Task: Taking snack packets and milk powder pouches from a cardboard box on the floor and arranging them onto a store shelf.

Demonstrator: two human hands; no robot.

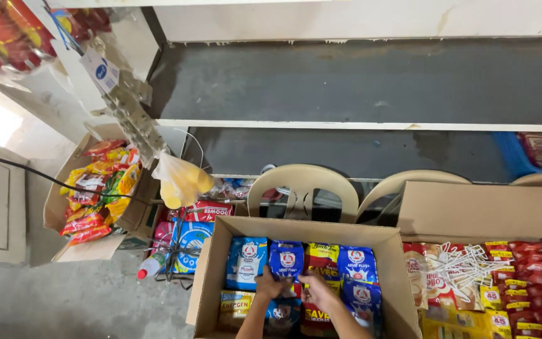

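I see both hands inside the open cardboard box (211,276), which stands in front of 2 beige plastic chairs (302,188). The left hand (272,287) is closed around the lower edge of a blue pouch (285,258) just above it. The right hand (315,290) pinches a red and yellow packet (322,254), which lies right beside that pouch

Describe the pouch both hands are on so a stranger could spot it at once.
Find the open brown cardboard box below the beige plastic chairs. In its back row of upright pouches, the dark blue foil pouch stands second from the left, above the left hand and right hand; its neighbours are lighter blue or yellow.
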